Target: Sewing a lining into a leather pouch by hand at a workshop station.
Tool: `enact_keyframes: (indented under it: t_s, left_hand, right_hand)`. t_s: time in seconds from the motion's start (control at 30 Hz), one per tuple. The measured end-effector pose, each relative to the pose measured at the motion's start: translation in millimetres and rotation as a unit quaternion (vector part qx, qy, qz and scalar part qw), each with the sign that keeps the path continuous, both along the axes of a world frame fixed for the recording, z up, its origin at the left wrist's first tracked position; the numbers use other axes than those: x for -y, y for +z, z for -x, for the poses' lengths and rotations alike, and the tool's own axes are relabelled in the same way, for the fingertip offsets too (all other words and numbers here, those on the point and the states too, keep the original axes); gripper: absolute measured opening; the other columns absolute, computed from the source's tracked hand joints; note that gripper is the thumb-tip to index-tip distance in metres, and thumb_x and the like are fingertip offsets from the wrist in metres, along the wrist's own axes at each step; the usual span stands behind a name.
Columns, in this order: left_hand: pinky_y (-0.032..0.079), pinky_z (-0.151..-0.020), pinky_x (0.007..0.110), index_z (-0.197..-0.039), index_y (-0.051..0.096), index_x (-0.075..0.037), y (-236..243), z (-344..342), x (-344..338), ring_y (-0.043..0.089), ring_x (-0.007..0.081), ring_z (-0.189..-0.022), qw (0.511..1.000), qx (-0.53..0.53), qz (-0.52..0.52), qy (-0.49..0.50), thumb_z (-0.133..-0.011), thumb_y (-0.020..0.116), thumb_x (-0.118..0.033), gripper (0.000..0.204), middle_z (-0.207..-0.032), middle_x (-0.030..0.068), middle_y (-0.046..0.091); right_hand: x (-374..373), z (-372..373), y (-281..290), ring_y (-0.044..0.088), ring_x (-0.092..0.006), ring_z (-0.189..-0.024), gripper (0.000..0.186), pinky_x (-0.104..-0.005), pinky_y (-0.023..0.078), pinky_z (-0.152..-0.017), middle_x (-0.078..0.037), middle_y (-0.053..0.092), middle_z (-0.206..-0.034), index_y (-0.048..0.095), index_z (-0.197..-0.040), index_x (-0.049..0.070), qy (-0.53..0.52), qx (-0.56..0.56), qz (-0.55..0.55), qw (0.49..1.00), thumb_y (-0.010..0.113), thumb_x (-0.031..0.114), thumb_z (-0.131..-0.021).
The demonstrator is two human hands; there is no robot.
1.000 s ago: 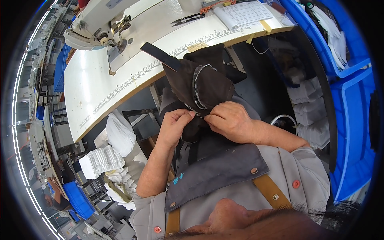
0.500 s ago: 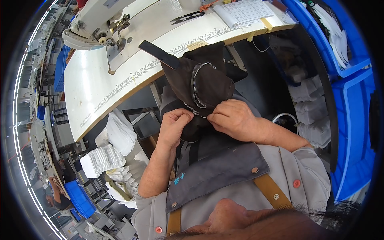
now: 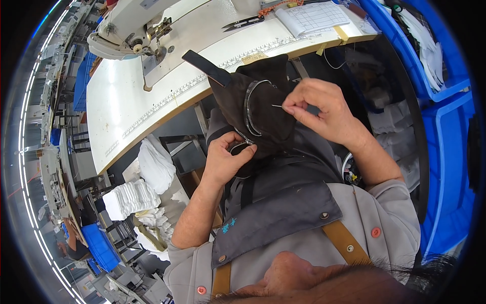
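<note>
White sewing table sweeping across the top of the frame, sewing machine at the upper left! Centre stage, dark brown cloth with a curved zipper, draped by the lap. Left hand, left of centre: thumb and forefinger clamped on the zipper. Right hand, right of centre: fingertips pinched together on a thin metal piece.

Bright glare whitens the tabletop, while fisheye distortion bends the strip lights.
</note>
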State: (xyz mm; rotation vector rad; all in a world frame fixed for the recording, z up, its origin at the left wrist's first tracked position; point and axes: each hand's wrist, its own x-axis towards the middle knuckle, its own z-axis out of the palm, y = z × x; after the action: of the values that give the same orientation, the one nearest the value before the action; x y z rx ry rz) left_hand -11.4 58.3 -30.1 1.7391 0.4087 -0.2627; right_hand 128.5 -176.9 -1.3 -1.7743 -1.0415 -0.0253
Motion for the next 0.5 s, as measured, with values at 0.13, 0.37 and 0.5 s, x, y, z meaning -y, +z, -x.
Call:
enact_keyframes:
  t_s: [0.13, 0.37, 0.5]
  left_hand:
    - [0.044, -0.065, 0.023, -0.086, 0.070, 0.000, 11, -4, 5, 0.054, 0.0041, -0.070, 0.991, 0.072, -0.103, -0.050, -0.080, 0.077, -0.016, 0.019, -0.079, -0.0007, 0.069]
    - [0.046, -0.059, 0.027, -0.081, 0.072, -0.003, 35, -11, 13, 0.060, 0.0116, -0.059, 0.934, 0.027, -0.350, -0.072, -0.075, 0.078, -0.024, 0.023, -0.066, 0.0081, 0.065]
    - [0.048, -0.057, 0.035, -0.083, 0.073, -0.007, 39, -6, 8, 0.063, 0.0245, -0.059, 0.895, 0.070, -0.437, -0.062, -0.071, 0.076, -0.024, 0.021, -0.068, 0.0096, 0.066]
  right_hand:
    - [-27, -17, 20, 0.060, -0.0213, -0.078, 0.012, -0.0349, 0.044, -0.073, -0.004, 0.063, -0.084, 0.064, -0.085, 0.006, 0.038, 0.152, -0.007, 0.988, 0.073, 0.005, -0.077]
    - [-110, -39, 38, 0.061, -0.0226, -0.096, 0.006, -0.0421, 0.037, -0.108, -0.005, 0.064, -0.093, 0.057, -0.086, 0.010, 0.172, 0.334, -0.027, 0.926, 0.063, 0.011, -0.086]
    - [-109, -43, 41, 0.062, -0.0236, -0.092, 0.012, -0.0416, 0.043, -0.097, -0.008, 0.065, -0.081, 0.055, -0.088, 0.007, 0.200, 0.355, 0.193, 0.892, 0.057, 0.018, -0.092]
